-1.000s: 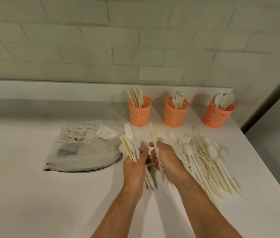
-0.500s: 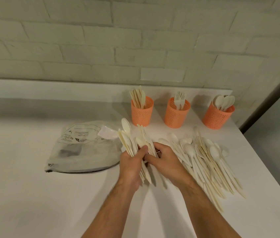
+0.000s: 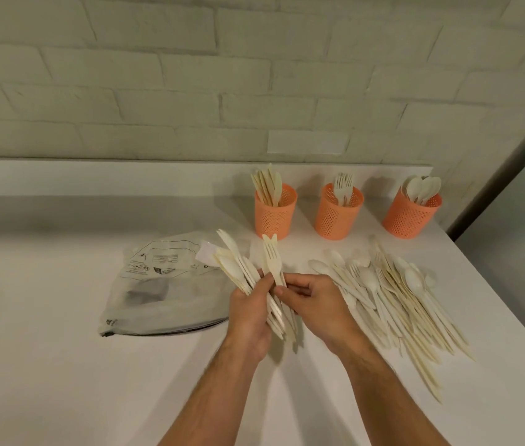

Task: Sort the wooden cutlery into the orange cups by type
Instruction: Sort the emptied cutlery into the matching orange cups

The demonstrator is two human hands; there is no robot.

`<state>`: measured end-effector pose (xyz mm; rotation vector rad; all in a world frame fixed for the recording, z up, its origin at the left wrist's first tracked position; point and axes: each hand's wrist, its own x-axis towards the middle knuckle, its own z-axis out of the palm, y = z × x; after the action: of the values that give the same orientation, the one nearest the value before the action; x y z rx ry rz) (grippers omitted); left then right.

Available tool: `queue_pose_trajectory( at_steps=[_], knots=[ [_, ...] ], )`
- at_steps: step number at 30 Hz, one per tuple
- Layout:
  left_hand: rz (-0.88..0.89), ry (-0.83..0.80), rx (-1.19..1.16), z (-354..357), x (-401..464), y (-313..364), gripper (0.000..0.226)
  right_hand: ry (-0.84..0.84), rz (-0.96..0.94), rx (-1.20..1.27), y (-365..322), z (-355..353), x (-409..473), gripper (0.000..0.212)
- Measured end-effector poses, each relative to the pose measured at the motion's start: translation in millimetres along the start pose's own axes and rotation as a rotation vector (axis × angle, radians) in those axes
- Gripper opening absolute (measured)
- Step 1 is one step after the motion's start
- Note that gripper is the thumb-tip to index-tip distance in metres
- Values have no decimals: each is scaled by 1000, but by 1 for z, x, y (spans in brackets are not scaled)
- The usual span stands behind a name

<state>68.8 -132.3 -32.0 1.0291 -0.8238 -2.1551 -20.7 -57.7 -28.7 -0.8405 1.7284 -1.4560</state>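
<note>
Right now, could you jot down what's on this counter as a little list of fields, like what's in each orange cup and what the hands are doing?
left cup: knives, standing upright
middle cup: forks
right cup: spoons
loose pile: mixed unsorted cutlery lying on the counter, right of the hands
left hand: grips a fanned bundle of cutlery
right hand: pinches the fork at the bundle's edge
plastic bag: lies flat, left of the hands
progress: sorting begun, most pieces not yet in cups
</note>
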Motion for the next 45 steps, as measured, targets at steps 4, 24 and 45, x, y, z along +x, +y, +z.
queue_pose_trajectory(
  at_steps=[4, 24, 45],
  knots=[
    [-96, -116, -78, -10, -2, 11, 27, -20, 75, 83, -1, 6, -1, 21],
    [196, 76, 426, -4, 11, 1, 10, 105, -77, -452, 18, 4, 19, 16],
    [573, 287, 522, -10, 16, -40, 33, 132, -160, 49, 27, 1, 75, 40]
  ],
)
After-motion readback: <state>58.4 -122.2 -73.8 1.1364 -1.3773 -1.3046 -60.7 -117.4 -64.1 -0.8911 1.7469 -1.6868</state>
